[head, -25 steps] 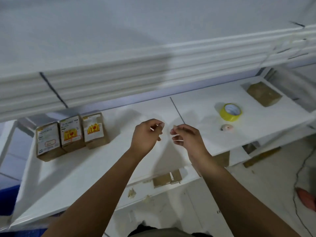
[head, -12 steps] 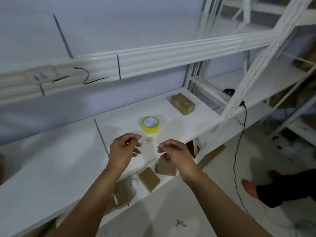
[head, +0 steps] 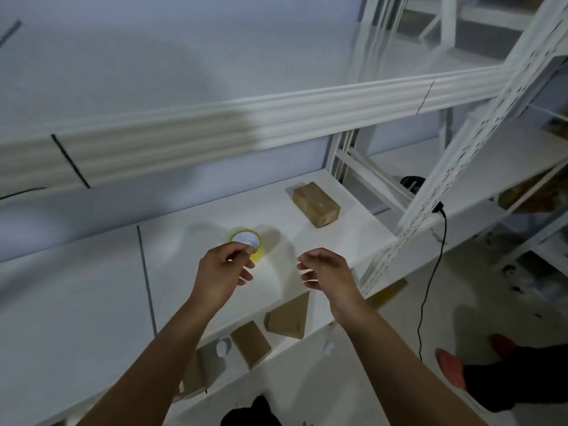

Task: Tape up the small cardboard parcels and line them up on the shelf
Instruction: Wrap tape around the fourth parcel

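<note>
A yellow tape roll (head: pixel 249 241) lies flat on the white shelf (head: pixel 92 287). My left hand (head: pixel 222 273) hovers just in front of the roll and covers its near edge, fingers loosely curled and apart, with nothing visible in them. My right hand (head: pixel 325 272) floats over the shelf's front edge to the right of the roll, fingers spread and curled, holding nothing. A brown cardboard parcel (head: pixel 316 204) rests farther back on the shelf's right end, well beyond both hands.
Several brown parcels (head: pixel 289 318) (head: pixel 250 344) lie on the lower shelf under my arms. A white perforated upright (head: pixel 455 167) stands at the shelf's right end, with a black cable (head: pixel 430 287) hanging beside it. Another person's foot in a red shoe (head: pixel 448 367) is on the floor at the right.
The view has swung right, so the three labelled parcels at the left have left the frame. My hands have drawn apart, and the left hand now sits at the tape roll.
</note>
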A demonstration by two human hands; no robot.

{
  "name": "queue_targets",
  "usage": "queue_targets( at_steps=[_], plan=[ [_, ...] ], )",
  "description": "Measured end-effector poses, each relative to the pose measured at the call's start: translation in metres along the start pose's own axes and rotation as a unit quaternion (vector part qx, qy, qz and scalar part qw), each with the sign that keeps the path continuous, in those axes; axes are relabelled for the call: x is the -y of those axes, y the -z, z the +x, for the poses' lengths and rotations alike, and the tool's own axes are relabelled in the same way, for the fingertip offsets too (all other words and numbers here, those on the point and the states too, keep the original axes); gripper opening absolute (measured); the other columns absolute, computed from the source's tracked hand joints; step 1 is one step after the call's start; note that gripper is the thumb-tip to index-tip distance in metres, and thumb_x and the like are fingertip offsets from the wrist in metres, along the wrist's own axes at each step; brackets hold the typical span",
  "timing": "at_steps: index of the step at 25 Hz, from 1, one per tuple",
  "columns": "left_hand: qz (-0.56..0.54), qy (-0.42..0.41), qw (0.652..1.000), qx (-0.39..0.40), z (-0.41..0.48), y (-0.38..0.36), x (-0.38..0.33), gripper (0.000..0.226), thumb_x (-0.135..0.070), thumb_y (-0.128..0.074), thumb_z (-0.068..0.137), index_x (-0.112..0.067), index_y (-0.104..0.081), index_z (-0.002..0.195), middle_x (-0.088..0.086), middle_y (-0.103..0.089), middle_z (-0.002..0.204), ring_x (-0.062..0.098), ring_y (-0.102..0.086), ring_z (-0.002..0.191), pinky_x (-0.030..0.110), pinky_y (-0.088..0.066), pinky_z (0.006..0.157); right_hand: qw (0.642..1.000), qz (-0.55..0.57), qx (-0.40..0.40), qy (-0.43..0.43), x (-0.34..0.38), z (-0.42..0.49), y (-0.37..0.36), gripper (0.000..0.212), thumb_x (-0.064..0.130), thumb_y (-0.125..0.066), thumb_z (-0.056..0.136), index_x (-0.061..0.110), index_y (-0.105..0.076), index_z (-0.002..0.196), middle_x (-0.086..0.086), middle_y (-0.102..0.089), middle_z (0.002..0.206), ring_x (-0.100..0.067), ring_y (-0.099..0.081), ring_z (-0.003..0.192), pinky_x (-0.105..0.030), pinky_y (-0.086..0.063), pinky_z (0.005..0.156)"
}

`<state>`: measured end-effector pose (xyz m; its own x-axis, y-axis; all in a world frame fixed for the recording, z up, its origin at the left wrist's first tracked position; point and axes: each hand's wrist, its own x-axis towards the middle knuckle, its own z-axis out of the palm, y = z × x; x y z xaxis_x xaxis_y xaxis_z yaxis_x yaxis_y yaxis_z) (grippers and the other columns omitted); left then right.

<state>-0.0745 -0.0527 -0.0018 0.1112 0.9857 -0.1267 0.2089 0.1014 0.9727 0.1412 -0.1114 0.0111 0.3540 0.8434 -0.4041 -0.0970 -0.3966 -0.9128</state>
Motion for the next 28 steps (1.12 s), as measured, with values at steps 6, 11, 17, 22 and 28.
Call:
queue_targets(
  at_steps=[6, 11, 17, 22, 28],
  plan=[
    [0.006, 0.023, 1.000, -0.003, 0.046, -0.024, -0.013, 0.017, -0.022, -0.069, 0.100, -0.022, -0.082, 0.088, 0.003, -0.077, 0.080, 0.018, -0.073, 0.063, 0.031, -0.057, 0.062, 0.990, -0.136, -0.043, 0.006, 0.016, 0.091, 0.019, 0.036, 0.027, -0.076, 0.090, 0.026, -0.065, 0.124, -0.001, -0.073, 0.104, -0.019, -0.067, 0.095, -0.040, -0.057, 0.092],
    [0.026, 0.033, 0.999, -0.021, 0.065, -0.039, -0.018, 0.019, -0.024, -0.066, 0.103, -0.019, -0.082, 0.094, 0.004, -0.078, 0.082, 0.021, -0.074, 0.066, 0.027, -0.057, 0.061, 0.941, -0.320, -0.104, 0.044, 0.028, 0.170, 0.037, 0.075, 0.040, -0.081, 0.084, 0.017, -0.048, 0.148, -0.015, -0.060, 0.135, -0.038, -0.055, 0.126, -0.043, -0.045, 0.107],
    [0.032, 0.067, 0.993, -0.096, 0.065, -0.063, -0.023, 0.020, -0.022, -0.063, 0.104, -0.020, -0.082, 0.099, 0.004, -0.079, 0.084, 0.017, -0.074, 0.066, 0.027, -0.059, 0.061, 0.911, -0.407, -0.060, 0.028, 0.025, 0.239, 0.047, 0.103, 0.049, -0.077, 0.087, 0.022, -0.017, 0.165, -0.016, -0.033, 0.164, -0.038, -0.034, 0.148, -0.045, -0.031, 0.117],
    [0.045, 0.076, 0.986, -0.142, 0.057, -0.095, -0.021, 0.017, -0.022, -0.063, 0.104, -0.019, -0.080, 0.100, 0.000, -0.077, 0.081, 0.014, -0.073, 0.063, 0.027, -0.058, 0.060, 0.920, -0.384, -0.026, 0.073, 0.009, 0.265, 0.051, 0.103, 0.045, -0.081, 0.084, 0.027, -0.020, 0.166, -0.017, -0.032, 0.161, -0.044, -0.041, 0.141, -0.045, -0.036, 0.115],
    [0.015, 0.097, 0.980, -0.175, 0.053, -0.128, -0.014, 0.013, -0.020, -0.065, 0.104, -0.018, -0.077, 0.105, 0.009, -0.076, 0.094, 0.015, -0.072, 0.065, 0.032, -0.058, 0.061, 0.947, -0.250, -0.010, 0.202, 0.008, 0.222, 0.072, 0.085, 0.021, -0.083, 0.078, 0.030, -0.047, 0.154, -0.012, -0.042, 0.141, -0.040, -0.053, 0.123, -0.046, -0.045, 0.112]
  ],
)
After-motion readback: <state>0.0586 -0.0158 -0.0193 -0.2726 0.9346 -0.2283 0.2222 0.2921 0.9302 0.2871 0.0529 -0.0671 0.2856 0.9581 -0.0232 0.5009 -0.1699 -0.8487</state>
